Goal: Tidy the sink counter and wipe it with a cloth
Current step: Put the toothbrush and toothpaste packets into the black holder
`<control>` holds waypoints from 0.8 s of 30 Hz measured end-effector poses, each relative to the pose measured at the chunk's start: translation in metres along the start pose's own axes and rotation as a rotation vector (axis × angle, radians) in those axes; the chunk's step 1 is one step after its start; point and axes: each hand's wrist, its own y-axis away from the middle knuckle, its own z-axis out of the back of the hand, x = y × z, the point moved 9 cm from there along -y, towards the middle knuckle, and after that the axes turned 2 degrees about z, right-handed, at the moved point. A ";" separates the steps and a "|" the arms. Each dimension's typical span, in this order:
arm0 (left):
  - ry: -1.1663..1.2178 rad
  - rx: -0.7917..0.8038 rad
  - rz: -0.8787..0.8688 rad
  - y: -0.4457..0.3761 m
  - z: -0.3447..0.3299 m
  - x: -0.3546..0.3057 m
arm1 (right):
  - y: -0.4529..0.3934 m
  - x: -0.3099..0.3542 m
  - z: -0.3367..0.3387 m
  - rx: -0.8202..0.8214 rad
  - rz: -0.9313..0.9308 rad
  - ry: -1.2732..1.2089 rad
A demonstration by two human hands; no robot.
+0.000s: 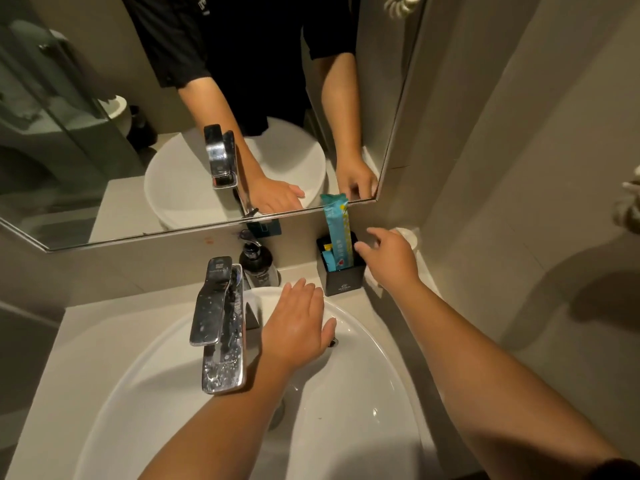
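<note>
Beige counter (114,320) and white basin (363,358) fill the view. Left hand (298,327) lies flat, open, on the basin's back rim beside the tap (218,327); right hand (391,258) — fingers spread, holding nothing — reaches just beside the black holder (343,275) of sachets (337,230). No cloth in either hand.

Pale worktop (104,327) carrying white oval basin (374,375). Chrome tap (218,327) at basin's back rim. Behind: dark pump bottle (258,265), black square holder (341,275) with teal packets (337,230), toward the right corner.
</note>
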 end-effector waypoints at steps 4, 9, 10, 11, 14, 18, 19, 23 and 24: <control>-0.034 0.022 -0.002 -0.001 -0.001 0.002 | 0.044 -0.039 0.060 -0.139 -0.098 0.162; -0.062 0.031 -0.005 -0.004 0.000 -0.002 | 0.126 -0.127 0.070 0.094 -0.278 0.522; -0.066 0.033 -0.009 -0.005 0.001 -0.004 | 0.138 -0.136 0.063 0.144 -0.281 0.583; -0.069 0.032 -0.009 -0.005 0.003 -0.005 | 0.147 -0.142 0.056 0.187 -0.281 0.635; -0.073 0.012 -0.019 -0.005 0.008 -0.008 | 0.164 -0.155 0.045 0.234 -0.325 0.696; -0.074 0.000 -0.010 -0.004 0.010 -0.008 | 0.165 -0.160 0.040 0.223 -0.364 0.689; -0.074 -0.003 -0.012 -0.004 0.010 -0.009 | 0.164 -0.160 0.039 0.216 -0.364 0.677; -0.044 -0.016 -0.008 -0.002 0.013 -0.008 | 0.158 -0.166 0.040 0.156 -0.379 0.537; -0.046 -0.017 -0.007 -0.002 0.013 -0.008 | 0.156 -0.168 0.039 0.167 -0.381 0.495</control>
